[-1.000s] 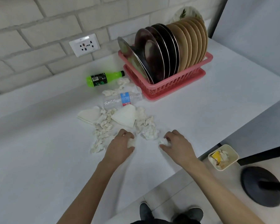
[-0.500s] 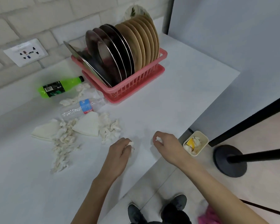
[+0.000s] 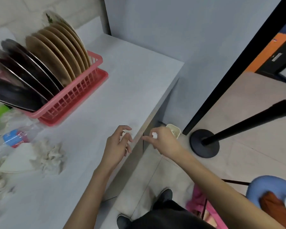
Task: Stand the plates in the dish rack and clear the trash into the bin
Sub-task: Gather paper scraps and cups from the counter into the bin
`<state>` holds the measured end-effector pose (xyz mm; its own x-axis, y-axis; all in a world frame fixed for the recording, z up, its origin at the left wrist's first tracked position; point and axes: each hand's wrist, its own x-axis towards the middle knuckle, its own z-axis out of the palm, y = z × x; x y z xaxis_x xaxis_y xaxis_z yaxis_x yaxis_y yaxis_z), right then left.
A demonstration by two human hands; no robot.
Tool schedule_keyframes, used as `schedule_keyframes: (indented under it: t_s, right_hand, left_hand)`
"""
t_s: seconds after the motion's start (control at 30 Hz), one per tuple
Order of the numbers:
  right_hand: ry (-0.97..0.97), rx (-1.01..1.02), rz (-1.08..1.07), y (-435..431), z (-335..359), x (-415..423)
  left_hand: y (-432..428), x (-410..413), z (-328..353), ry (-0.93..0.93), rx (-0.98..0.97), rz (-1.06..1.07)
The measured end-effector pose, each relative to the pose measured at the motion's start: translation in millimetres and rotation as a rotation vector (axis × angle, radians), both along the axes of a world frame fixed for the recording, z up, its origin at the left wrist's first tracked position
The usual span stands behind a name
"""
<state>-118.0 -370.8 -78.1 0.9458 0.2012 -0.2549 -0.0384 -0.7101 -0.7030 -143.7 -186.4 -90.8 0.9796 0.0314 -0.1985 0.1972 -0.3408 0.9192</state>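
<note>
While the person stood at the table's edge, the left hand (image 3: 118,144) hovered over the pale grey table (image 3: 130,83) near its rim. Its fingers were curled round a pale tissue scrap (image 3: 123,135) that was mostly hidden in the grip. The right hand (image 3: 163,142), off the edge at three o'clock from the left one, pinched a small white tissue wad (image 3: 154,135) at its fingertips. The two hands were near each other but apart.

Just past the right hand, at one o'clock, a small cream square bin (image 3: 176,132) sat on the floor beside the table, partly covered by that hand.

At ten o'clock from the left hand stood the pink plastic dish rack (image 3: 76,96). It held round tan plates (image 3: 56,55) and dark metal-rimmed plates (image 3: 23,71) on edge, leaning back.

At nine o'clock lay a heap of shredded white tissue (image 3: 48,157), a white triangular paper piece (image 3: 16,161) and a clear plastic bottle with a blue and red label (image 3: 15,138). A black round stand base (image 3: 204,143) rested on the floor at three o'clock from the right hand.
</note>
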Motion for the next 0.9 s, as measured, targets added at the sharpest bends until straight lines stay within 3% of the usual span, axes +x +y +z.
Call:
schedule_keyframes:
  t_s: [0.27, 0.4, 0.53, 0.73, 0.9]
  right_hand:
    - [-0.010, 0.015, -0.138, -112.9, -24.6, 38.7]
    - [0.025, 0.066, -0.285, -159.2, -32.6, 54.8]
    - [0.083, 0.043, -0.349, -196.0, -48.1, 67.6]
    - [0.169, 0.015, -0.315, -229.7, -88.2, 84.5]
    - [0.247, 0.034, -0.407, -245.3, -133.3, 110.2]
  left_hand:
    - [-105.2, 68.5, -14.9, 0.033, 0.078, -0.193]
    - [-148.9, 99.3, -13.3, 0.058, 0.216, -0.316]
    - [-189.4, 127.5, -17.6, 0.098, 0.145, -0.365]
    - [-220.8, 164.8, -54.3, 0.146, 0.231, -0.519]
    - [-233.0, 201.0, -110.6, 0.212, 0.257, -0.569]
